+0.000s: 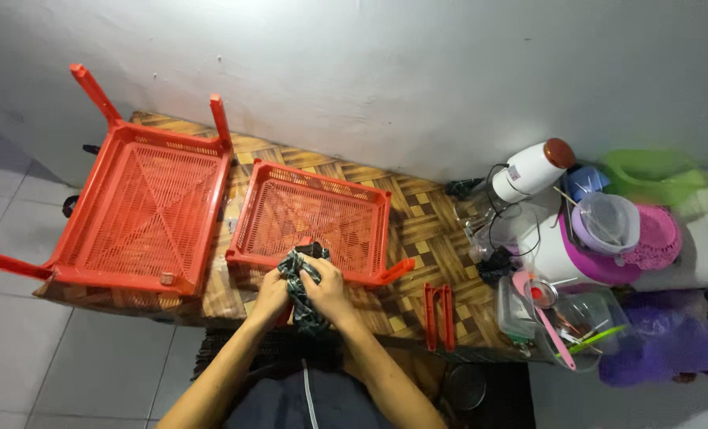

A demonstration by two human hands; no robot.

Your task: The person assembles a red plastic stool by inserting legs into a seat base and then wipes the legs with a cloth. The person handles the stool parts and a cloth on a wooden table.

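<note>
Dark cloth (302, 290) gripped by left hand (270, 294) and right hand (326, 290), pressed against small red tray (310, 210) front rim. Large tray (143, 206) untouched on tabletop (417, 230).

Bare tabletop (406, 230) lies between the red tray (310, 222) and seemingly crowded kitchenware (576, 262).

Left hand (270, 295) and right hand (327, 287) together, fingers curled, forearms converging

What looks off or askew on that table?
The big red rack lies upside down, legs up, one corner hanging past the table edge. Two loose red legs lie apart. Both hands, left hand and right hand, grip a dark cloth.
</note>
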